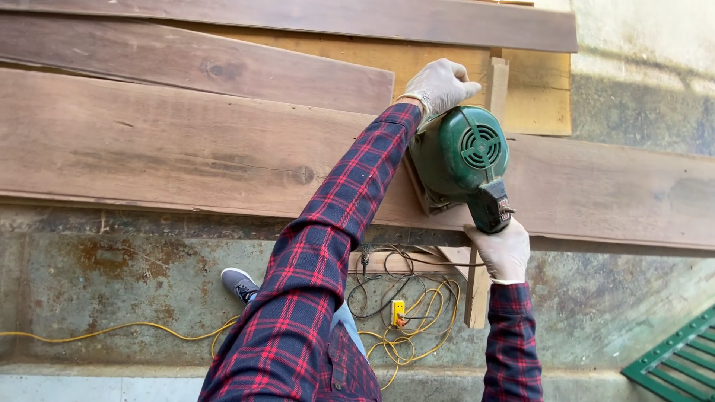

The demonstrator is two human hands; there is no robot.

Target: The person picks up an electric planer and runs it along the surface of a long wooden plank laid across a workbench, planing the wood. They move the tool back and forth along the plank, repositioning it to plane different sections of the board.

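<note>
In the head view, a long weathered wooden plank [171,149] is seen running across the whole frame, its lower edge overhanging a stained concrete floor [112,275] below. Further planks [194,67] are stacked beyond its upper edge, so little free room is left on that side; to the right, bare plank surface [618,186] stretches open to the frame border. A green electric sander [458,156] is set on the plank close to its lower edge, near the middle-right, its base touching the wood and its vented motor housing turned toward the camera.

The left hand [441,85], gloved, is laid over the far top of the sander, fingers curled closed on the front of the housing; what lies under the palm is hidden. The right hand [504,251], also gloved, is wrapped shut around the sander's dark rear handle [490,207], just past the plank's lower edge. Both arms are covered by red-and-blue plaid sleeves [320,253].

Below the plank, a tangle of yellow cable [417,327] with a yellow plug [398,311] is seen on the floor, beside a grey shoe [239,284]. A green metal grille [678,365] is seen at the lower right corner.
</note>
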